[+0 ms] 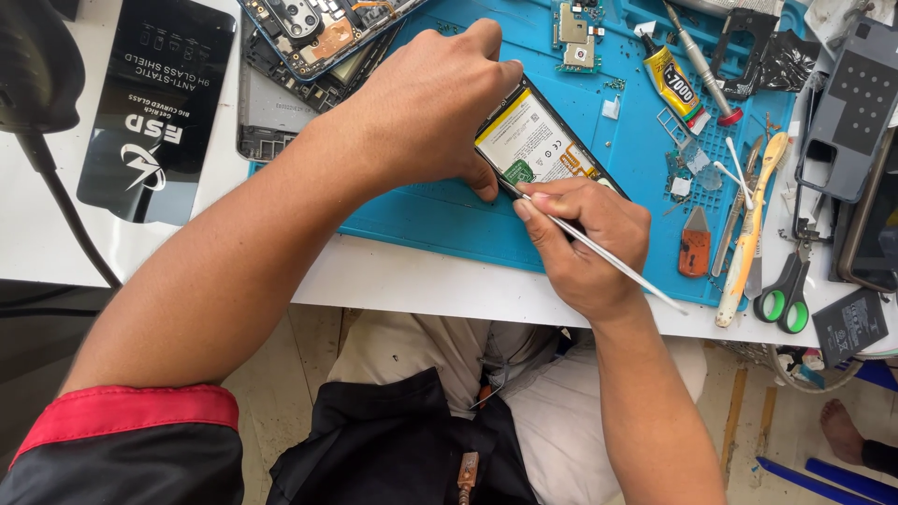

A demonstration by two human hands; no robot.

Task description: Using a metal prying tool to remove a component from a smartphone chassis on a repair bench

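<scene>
On a blue work mat (449, 220) at the counter's (412, 276) near edge, lying open-backed: a phone (538, 140) with its rear cover already off, pale battery and green board section showing. Judging from this, opening done; work inside the body not finished, reassembly not begun. Pressing down on the phone's left end, left hand (426, 108), fingers curled and close together, gripping the frame's edge to steady it. Pinching a thin metal probe (608, 257) like a pen, right hand (585, 238), fingers closed narrowly round the shaft, tip touching the phone's lower edge near the green board. Lying nearby on the mat: a glue tube (673, 84), an orange pry tool (694, 245), green-handled scissors (786, 290), a loose circuit board (575, 37).
</scene>
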